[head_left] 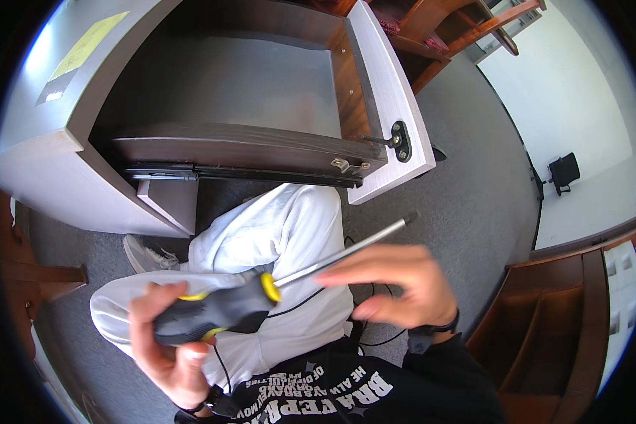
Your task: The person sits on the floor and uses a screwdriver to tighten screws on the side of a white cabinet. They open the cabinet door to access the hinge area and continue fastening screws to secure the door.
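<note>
My left hand (168, 346) is closed around the butt end of a screwdriver (222, 311) with a thick grey-and-yellow handle. Its long metal shaft points up and to the right, over my lap. Beside the shaft, my right hand (399, 283) has its fingers stretched out and thumb apart, with nothing held; whether a fingertip touches the shaft I cannot tell. Beyond my hands a drawer (254, 141) is pulled out of a pale cabinet (56, 134). On the inner side of its light front panel (389, 92) sits a black screwed fitting (401, 141).
A black slide rail (240, 174) runs along the drawer's near side, above my bent legs (275, 233). Thin black cables (385, 339) trail by my right forearm. Brown wooden furniture (544, 325) stands at the right, more at the far side. Grey floor (473, 169) stretches to the right.
</note>
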A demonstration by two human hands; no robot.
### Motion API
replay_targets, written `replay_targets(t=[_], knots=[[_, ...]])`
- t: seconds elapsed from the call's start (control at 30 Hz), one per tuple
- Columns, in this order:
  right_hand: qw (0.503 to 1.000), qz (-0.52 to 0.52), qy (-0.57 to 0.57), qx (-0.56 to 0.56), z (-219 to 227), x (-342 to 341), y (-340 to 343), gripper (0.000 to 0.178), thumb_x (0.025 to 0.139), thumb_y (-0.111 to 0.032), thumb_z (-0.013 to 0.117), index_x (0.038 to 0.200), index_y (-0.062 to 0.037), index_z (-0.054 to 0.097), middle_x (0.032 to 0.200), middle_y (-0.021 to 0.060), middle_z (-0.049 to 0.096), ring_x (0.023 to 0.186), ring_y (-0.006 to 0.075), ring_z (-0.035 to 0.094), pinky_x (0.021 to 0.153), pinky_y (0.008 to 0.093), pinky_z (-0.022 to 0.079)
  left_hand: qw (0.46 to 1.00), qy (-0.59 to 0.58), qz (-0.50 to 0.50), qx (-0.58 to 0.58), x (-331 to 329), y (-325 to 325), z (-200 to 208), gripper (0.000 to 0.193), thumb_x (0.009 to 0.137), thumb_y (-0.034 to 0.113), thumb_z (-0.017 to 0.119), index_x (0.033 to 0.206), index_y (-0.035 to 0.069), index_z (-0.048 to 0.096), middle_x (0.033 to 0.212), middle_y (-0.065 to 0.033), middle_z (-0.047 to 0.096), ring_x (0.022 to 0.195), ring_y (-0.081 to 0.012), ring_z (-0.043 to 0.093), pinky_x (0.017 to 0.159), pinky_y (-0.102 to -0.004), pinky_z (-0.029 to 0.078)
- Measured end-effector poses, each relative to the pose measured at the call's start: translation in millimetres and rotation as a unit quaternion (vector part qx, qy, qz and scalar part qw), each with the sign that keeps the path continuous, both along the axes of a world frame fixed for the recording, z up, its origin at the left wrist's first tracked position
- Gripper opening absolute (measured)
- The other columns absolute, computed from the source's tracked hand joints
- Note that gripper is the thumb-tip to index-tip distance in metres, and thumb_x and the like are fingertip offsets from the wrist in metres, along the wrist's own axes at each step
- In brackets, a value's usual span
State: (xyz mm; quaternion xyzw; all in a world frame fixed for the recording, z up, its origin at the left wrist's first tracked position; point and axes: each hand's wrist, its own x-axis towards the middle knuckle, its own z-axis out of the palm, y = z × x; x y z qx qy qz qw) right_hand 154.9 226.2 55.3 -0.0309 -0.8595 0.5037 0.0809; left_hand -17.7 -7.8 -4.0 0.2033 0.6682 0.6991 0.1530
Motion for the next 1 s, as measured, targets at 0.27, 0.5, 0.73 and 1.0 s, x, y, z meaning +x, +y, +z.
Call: replay_targets(t=[0.27, 0.5, 0.73, 1.0], knots=[[0.856, -0.337, 0.288, 0.265, 23, 3, 54, 0.036, 0.102, -0.015, 0.042, 0.122, 0.0042, 0.065, 0.121, 0.0233, 0.067, 0.117, 0.0285, 0.064, 0.095, 0.0384, 0.051, 0.994, 0.109, -0.012, 0.013, -32, 26, 0, 0.067, 0.089, 0.056, 0.069, 0.127, 0.002, 0.061, 0.102, -0.0103, 0.066, 0.069, -0.0144, 0.068, 0.057, -0.0205, 0.049], [0.854, -0.287, 0.282, 0.329, 19, -49, 82, 0.035, 0.103, -0.017, 0.046, 0.114, 0.0059, 0.071, 0.125, 0.0195, 0.069, 0.119, 0.0267, 0.063, 0.102, 0.0363, 0.047, 0.995, 0.092, -0.03, 0.024, -29, 48, -7, 0.052, 0.085, 0.028, 0.08, 0.123, -0.005, 0.063, 0.113, -0.0134, 0.067, 0.086, -0.0154, 0.067, 0.081, -0.0264, 0.052], [0.834, -0.284, 0.302, 0.365, 9, -62, 84, 0.043, 0.105, -0.015, 0.039, 0.099, 0.0071, 0.076, 0.107, 0.0206, 0.074, 0.107, 0.0333, 0.07, 0.097, 0.0379, 0.052, 0.987, 0.153, -0.045, -0.001, -32, 59, -9, 0.052, 0.083, 0.027, 0.082, 0.121, -0.003, 0.064, 0.117, -0.0141, 0.067, 0.093, -0.0164, 0.062, 0.085, -0.0287, 0.048], [0.824, -0.297, 0.327, 0.354, 1, -64, 87, 0.047, 0.103, -0.015, 0.035, 0.098, 0.0084, 0.075, 0.105, 0.0222, 0.074, 0.106, 0.0345, 0.071, 0.097, 0.039, 0.052, 0.993, 0.114, -0.02, 0.003, -28, 60, -10, 0.056, 0.082, 0.032, 0.083, 0.122, -0.004, 0.063, 0.119, -0.0139, 0.066, 0.096, -0.0171, 0.062, 0.088, -0.0291, 0.047]])
